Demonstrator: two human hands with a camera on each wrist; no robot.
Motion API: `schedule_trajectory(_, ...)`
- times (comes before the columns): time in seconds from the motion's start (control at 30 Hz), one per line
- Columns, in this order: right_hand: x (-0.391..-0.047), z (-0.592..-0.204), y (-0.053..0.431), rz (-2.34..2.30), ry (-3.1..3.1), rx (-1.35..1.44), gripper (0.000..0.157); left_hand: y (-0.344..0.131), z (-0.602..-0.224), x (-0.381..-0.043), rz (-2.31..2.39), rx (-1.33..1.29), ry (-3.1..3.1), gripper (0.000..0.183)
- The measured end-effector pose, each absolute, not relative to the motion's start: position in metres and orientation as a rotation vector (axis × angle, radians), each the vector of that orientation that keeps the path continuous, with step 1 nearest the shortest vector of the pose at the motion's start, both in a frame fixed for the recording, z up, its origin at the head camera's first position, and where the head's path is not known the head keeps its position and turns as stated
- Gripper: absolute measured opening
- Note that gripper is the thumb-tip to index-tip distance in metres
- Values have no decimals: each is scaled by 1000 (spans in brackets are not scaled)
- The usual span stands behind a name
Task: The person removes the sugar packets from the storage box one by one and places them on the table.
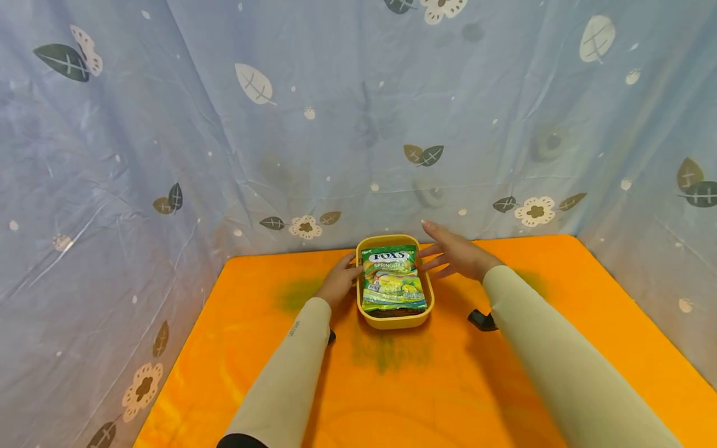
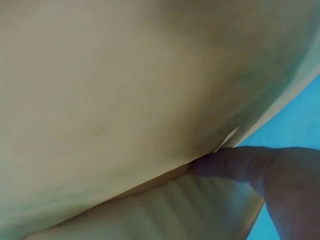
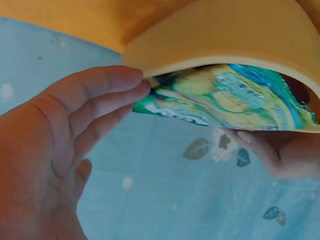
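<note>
A yellow rectangular box (image 1: 395, 322) stands on the orange tabletop near the back curtain. In it lies a green bag of Fox's Spring Tea candy (image 1: 392, 279), printed side up, with something dark brown partly hidden beneath its front end. At the box's left side my left hand (image 1: 339, 281) grips the rim, thumb over the edge; the left wrist view shows the thumb (image 2: 250, 162) against the pale wall. My right hand (image 1: 456, 252) is spread at the right side, its fingers (image 3: 100, 82) straight with the tips right at the rim and the bag's edge.
The orange table (image 1: 252, 386) extends in front and to both sides, with greenish stains on its cover. A pale blue curtain (image 1: 358, 124) with leaves and flowers surrounds the back and sides. Black mounts (image 1: 482, 320) show by the wrists.
</note>
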State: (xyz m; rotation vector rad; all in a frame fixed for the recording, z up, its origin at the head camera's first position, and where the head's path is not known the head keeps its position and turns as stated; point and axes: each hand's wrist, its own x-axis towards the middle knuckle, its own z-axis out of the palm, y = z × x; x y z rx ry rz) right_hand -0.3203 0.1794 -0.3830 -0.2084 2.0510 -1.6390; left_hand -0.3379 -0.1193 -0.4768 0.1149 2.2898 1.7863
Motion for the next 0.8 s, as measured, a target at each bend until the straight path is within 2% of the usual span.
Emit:
schedule_trajectory(0.23, -319, -384, 166, -1628, 2012, -264, 82, -124, -477, -339, 1821, 133, 2242, 58)
schedule_trajectory(0.53, -325, -392, 151, -1607, 2013, -197, 86, -127, -474, -343, 1862, 90, 2102, 58)
schedule_trajectory(0.8, -328, -416, 132, -1668, 1969, -196, 87, -131, -471, -345, 1890, 45, 1956, 60)
